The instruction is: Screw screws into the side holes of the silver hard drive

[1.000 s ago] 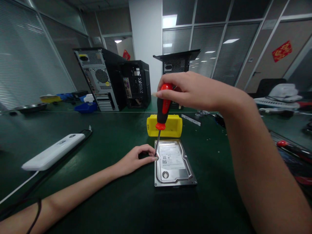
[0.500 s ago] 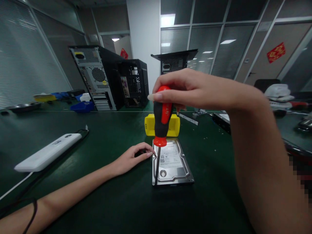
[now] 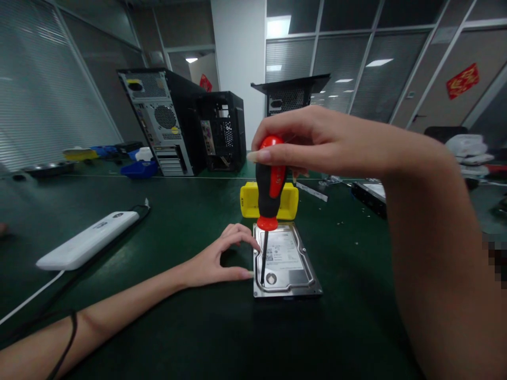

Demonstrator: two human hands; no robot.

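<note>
Screwdriver [image 3: 269, 203] pinched in the right grip [image 3: 307, 140] over the hard drive [image 3: 291, 266], left grip [image 3: 216, 261] spread at the drive's edge.

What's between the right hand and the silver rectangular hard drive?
Head view: a red-and-black screwdriver, gripped by the right hand, its dark shaft pointing down over the hard drive.

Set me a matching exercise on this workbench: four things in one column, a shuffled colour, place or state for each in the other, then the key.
Things:
1. Screwdriver
2. Hard drive
3. Bin
4. Left hand

Descriptions:
A. Yellow, just beyond the hard drive
B. Open, at the hard drive's left edge
C. Red and black, gripped in the right hand
D. Silver, lying flat

Pairs: 1-C, 2-D, 3-A, 4-B
</note>
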